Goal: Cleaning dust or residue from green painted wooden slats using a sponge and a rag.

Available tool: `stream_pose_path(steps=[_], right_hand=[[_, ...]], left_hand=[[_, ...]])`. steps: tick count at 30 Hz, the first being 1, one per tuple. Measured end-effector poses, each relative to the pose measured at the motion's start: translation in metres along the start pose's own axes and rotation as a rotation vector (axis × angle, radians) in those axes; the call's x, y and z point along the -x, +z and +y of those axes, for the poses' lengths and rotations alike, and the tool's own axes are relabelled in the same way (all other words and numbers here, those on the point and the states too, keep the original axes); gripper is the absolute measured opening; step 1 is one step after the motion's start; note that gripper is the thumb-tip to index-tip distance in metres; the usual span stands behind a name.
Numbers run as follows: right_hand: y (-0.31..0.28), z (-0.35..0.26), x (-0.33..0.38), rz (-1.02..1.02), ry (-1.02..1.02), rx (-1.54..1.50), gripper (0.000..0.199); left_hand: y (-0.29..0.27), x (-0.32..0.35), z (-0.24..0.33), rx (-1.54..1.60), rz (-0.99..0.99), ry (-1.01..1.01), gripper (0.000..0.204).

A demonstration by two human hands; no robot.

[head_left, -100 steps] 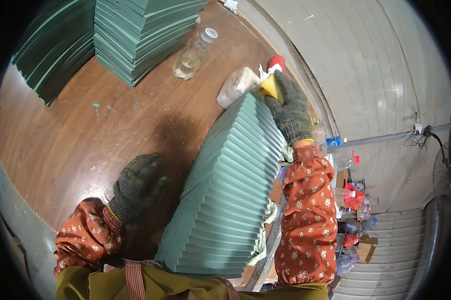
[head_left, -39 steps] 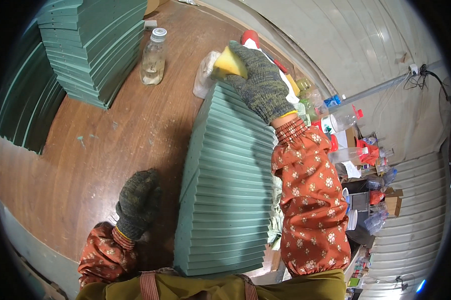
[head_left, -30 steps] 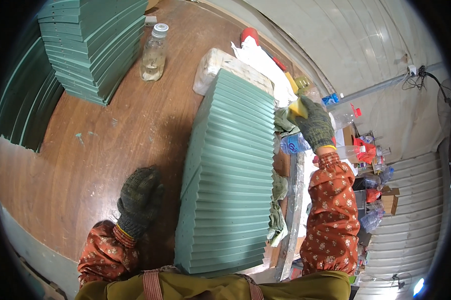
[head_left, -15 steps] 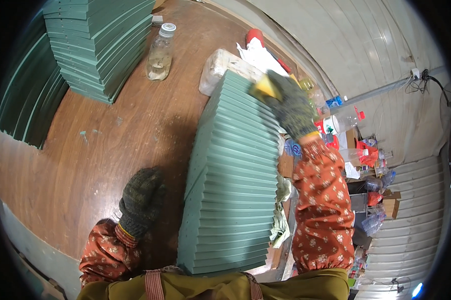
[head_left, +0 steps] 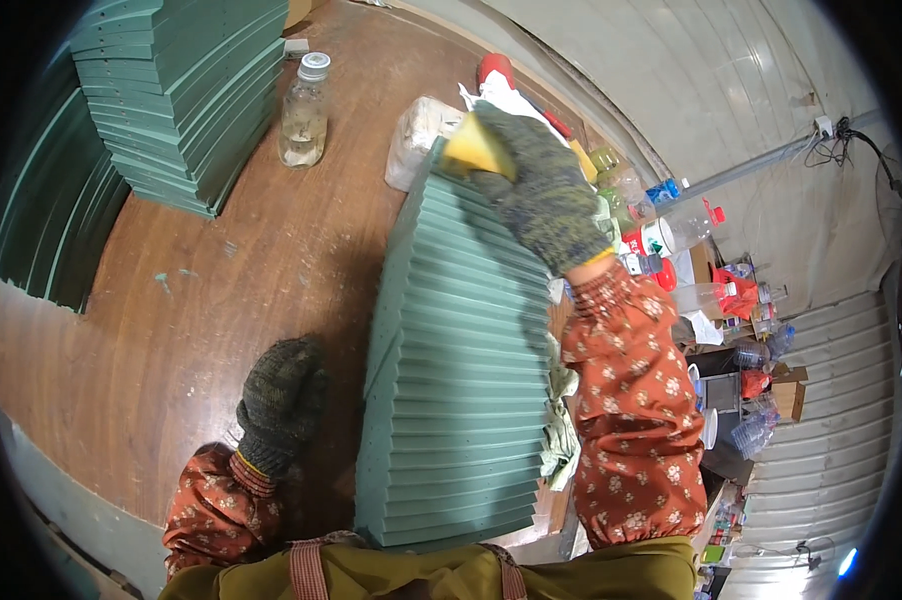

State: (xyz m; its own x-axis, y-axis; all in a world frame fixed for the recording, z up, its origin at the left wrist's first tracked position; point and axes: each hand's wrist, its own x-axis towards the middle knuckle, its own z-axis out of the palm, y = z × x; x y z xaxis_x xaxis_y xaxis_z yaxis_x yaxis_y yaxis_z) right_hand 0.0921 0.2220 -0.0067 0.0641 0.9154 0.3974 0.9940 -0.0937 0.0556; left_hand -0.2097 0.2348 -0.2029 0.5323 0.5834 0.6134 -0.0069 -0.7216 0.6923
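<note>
A long stack of green sheets [head_left: 461, 390] lies in front of me, its stepped edges forming ridges. At its far end, my right hand [head_left: 553, 190], in a dark grey-green knitted glove, grips a yellow sponge [head_left: 479, 148]. The sponge is slightly blurred and appears to touch the top ridges. My left hand [head_left: 283, 402], gloved alike, rests on the wooden table [head_left: 211, 330] left of the stack, apart from it. Its fingers are curled together, with nothing visible in them.
More green stacks [head_left: 186, 110] stand at the far left. A lidded glass jar [head_left: 304, 120] holds some liquid. Beyond the stack sits a white plastic-wrapped block [head_left: 421, 135]. Crumpled cloth [head_left: 561, 430] lies along the right side, with several plastic bottles [head_left: 686, 228] farther right.
My right hand has moved left with the sponge, across the stack's far end toward its left corner. My left hand has hardly moved. The view has shifted slightly.
</note>
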Motion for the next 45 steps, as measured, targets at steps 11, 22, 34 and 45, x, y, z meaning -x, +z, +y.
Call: stream_pose_path(steps=[11,22,34,45], right_hand=[[-0.044,0.063,0.078,-0.376,0.404,0.492,0.05],[0.004,-0.011,0.008,0.015,0.009,-0.069,0.053],[-0.052,0.069,0.101,-0.303,0.538,0.379,0.057],[-0.013,0.01,0.032,-0.038,0.119,0.008,0.061]], left_hand=[[-0.003,0.001,0.0,-0.055,0.027,0.003,0.03],[0.004,0.002,-0.005,0.025,0.031,0.02,0.028],[0.001,-0.003,0.001,-0.068,0.016,0.016,0.027],[-0.001,-0.004,0.001,0.014,-0.018,-0.001,0.027]])
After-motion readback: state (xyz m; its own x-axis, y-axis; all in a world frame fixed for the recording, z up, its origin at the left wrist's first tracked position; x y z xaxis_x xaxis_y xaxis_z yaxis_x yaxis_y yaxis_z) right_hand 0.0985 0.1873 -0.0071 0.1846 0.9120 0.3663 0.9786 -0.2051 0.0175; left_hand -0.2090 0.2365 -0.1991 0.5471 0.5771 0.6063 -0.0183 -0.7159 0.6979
